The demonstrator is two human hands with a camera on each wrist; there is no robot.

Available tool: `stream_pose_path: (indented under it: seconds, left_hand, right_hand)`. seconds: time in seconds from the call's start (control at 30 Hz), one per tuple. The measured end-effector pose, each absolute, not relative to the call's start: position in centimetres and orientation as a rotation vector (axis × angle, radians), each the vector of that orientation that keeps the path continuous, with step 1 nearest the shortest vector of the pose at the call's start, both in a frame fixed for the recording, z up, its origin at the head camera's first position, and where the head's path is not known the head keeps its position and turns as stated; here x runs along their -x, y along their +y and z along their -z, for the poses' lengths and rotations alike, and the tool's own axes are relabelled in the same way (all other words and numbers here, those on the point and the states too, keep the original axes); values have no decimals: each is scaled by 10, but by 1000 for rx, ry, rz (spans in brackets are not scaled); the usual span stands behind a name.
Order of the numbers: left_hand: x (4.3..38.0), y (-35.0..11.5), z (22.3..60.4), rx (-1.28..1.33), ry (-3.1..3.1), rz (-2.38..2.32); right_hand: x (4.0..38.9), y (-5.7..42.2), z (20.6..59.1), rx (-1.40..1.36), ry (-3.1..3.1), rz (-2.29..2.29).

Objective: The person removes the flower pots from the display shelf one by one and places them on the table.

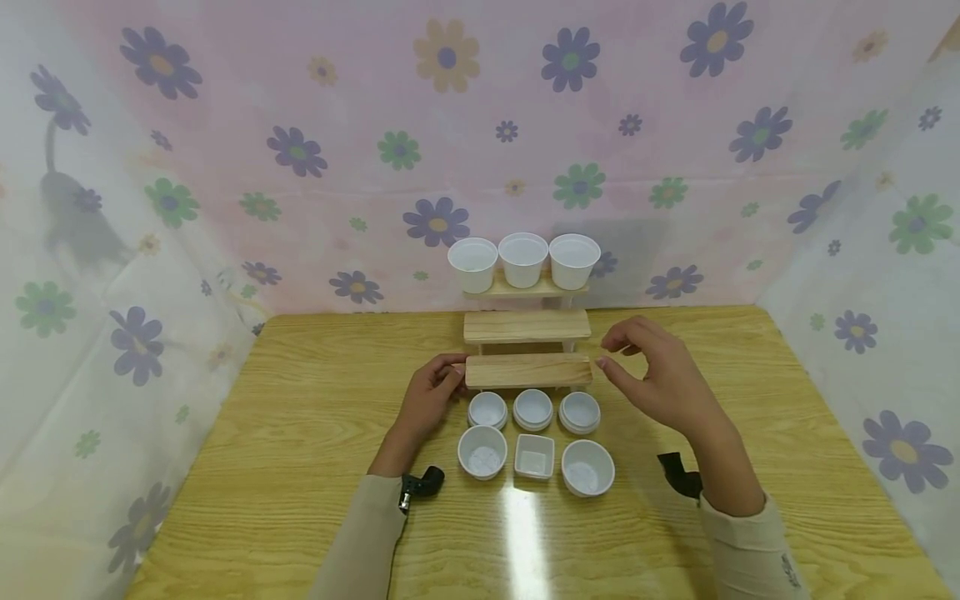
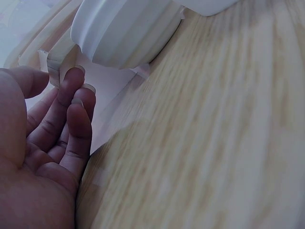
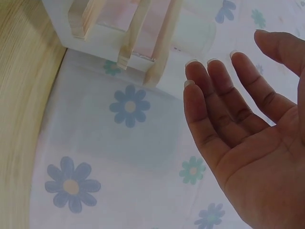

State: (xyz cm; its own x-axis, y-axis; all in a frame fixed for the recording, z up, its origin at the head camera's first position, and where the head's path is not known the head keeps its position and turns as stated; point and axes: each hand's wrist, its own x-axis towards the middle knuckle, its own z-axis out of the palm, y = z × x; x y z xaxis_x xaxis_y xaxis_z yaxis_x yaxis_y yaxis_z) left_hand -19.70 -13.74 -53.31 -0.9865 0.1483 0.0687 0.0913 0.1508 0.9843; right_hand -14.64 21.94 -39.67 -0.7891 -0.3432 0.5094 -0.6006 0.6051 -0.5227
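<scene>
A three-step wooden display stand (image 1: 527, 325) with pale boards stands toward the back of the table. My left hand (image 1: 427, 404) is at the left end of its lowest board (image 1: 528, 372); in the left wrist view, the thumb and curled fingers pinch that board end (image 2: 58, 63). Off the stand's right side, my right hand (image 1: 671, 385) hovers with loosely bent fingers apart from the boards. The right wrist view shows that hand (image 3: 252, 129) holding nothing. Three white cups (image 1: 523, 261) line the top step.
In front of the stand, three small round white bowls (image 1: 533, 408) form a row. Nearer me are two larger round bowls (image 1: 482, 452) and a square white dish (image 1: 535, 457) between them. A flowered cloth (image 1: 337, 208) hangs behind the wooden table (image 1: 300, 467).
</scene>
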Motion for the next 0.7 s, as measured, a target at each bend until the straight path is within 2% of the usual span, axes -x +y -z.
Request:
stream_pose_path:
  seconds: [0.7]
  left_hand:
    - [198,-139,534,-275,2349,-2002]
  right_hand:
    - [165,206,397,-606,-2301,-1092]
